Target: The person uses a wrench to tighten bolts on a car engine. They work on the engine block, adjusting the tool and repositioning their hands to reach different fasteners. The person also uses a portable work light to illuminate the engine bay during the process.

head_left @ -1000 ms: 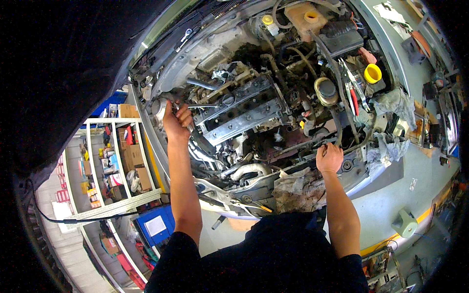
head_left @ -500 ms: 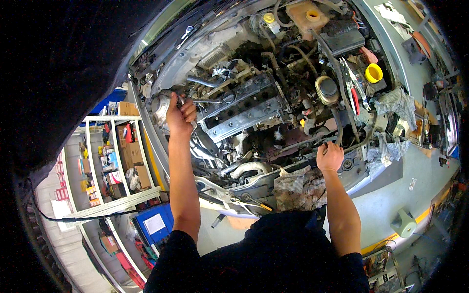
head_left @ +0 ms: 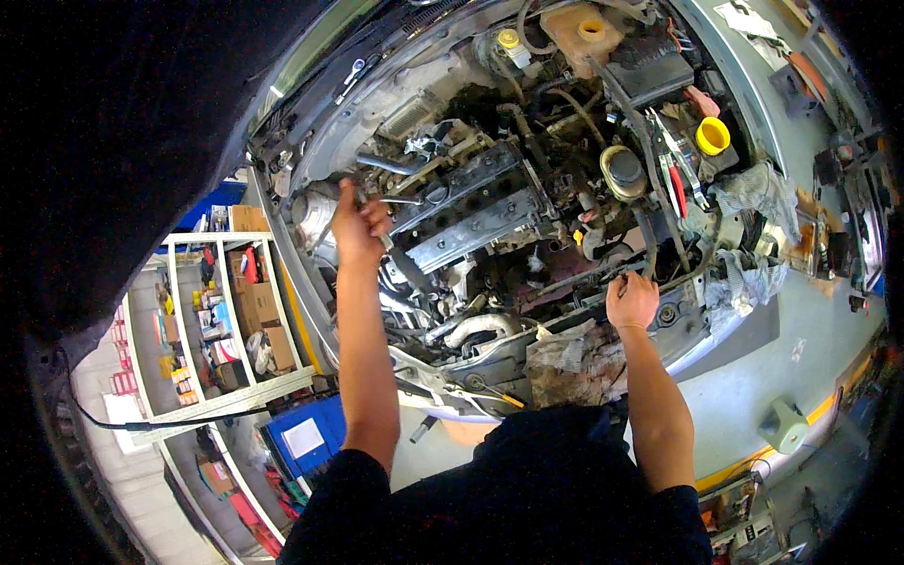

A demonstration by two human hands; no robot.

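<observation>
My left hand [head_left: 360, 226] is closed over the left end of the engine, fingers curled round a slim metal tool [head_left: 400, 200]. Its shiny shaft sticks out to the right, toward the round cap on the grey valve cover [head_left: 471, 235]; the rest is hidden in my fist, so its exact kind does not show. Just below the hand a dark, handle-like piece [head_left: 411, 269] slants down to the right; I cannot tell whether it belongs to the tool. My right hand [head_left: 632, 301] rests with bent fingers on the front edge of the engine bay; its fingertips are partly hidden.
Pliers with red grips [head_left: 677, 188] lie at the right of the bay, near a yellow cap [head_left: 713, 137] and grey rags [head_left: 758, 202]. A ratchet [head_left: 352, 77] lies at the far left edge. A stained cloth [head_left: 576, 363] covers the front edge. Shelves [head_left: 226, 386] stand left.
My left hand has shifted slightly to the right over the engine, with the metal tool still in it. My right hand stays on the front edge. The view has moved a little.
</observation>
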